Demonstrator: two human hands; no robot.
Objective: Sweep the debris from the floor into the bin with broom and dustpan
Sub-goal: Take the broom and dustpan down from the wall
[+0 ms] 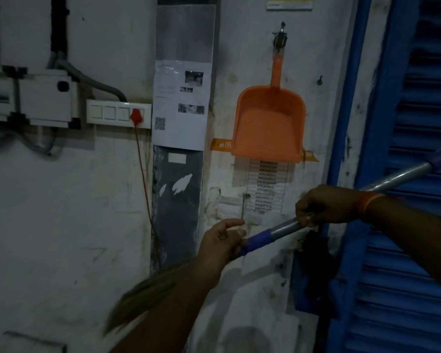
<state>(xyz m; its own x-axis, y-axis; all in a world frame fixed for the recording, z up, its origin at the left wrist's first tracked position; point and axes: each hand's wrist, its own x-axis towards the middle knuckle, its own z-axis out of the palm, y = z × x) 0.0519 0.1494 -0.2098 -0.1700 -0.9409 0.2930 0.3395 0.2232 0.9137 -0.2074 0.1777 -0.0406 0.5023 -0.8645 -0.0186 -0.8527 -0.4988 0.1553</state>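
Both hands were on the grass broom w/ the silver metal pole and blue sleeve (285, 229), held diagonally across the lower frame, bristles blurred at lower left. Left hand (220, 244) was curled round the blue bit, right hand (323, 206) wrapped higher up the pole, prob a two-hand hold for control. Orange plastic dustpan (269, 123) hung untouched from a wall hook (280, 38), centre-right, above the hands. No bin or floor debris in view, so sweeping hadn't rly started imo.

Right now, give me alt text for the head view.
Both hands, left hand and right hand, grip a broom slanted across a white wall. An orange dustpan hangs above on a hook, beside a blue shutter.
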